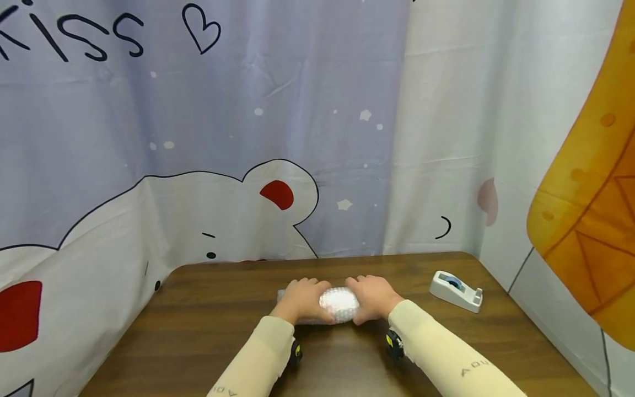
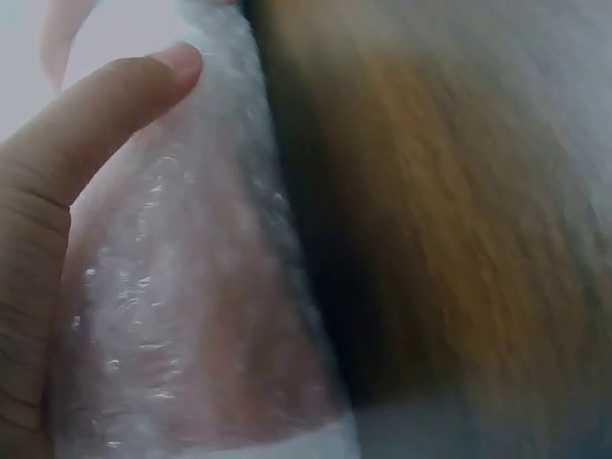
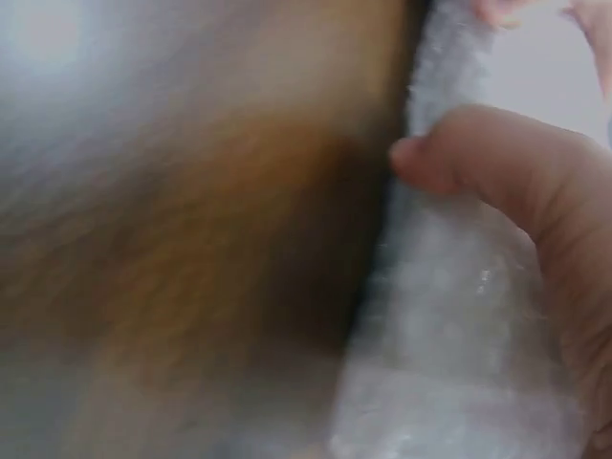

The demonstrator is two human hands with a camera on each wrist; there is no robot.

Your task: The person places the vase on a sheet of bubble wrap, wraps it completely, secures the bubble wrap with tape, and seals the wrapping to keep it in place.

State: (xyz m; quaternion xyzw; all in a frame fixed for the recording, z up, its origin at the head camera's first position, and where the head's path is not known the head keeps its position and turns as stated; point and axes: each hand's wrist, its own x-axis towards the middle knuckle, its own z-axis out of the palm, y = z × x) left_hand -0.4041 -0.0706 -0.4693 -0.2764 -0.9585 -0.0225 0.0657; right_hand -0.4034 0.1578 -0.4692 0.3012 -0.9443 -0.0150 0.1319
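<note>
Cream printed-fabric sleeves (image 1: 258,353) stretch over a brown wood-grain table (image 1: 208,320), where the bare left hand (image 1: 304,300) and right hand (image 1: 373,298) clamp side by side on a long, clear bubble-wrap bundle (image 1: 339,305), probably to press its wrapping snug. Its long axis runs left to right across the tabletop; neither end looks like a front to me.

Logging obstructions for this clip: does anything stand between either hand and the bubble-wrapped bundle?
Nothing visible does: the left hand and right hand both hold the bubble-wrapped bundle directly. The white tape dispenser sits apart, off to the right.
</note>
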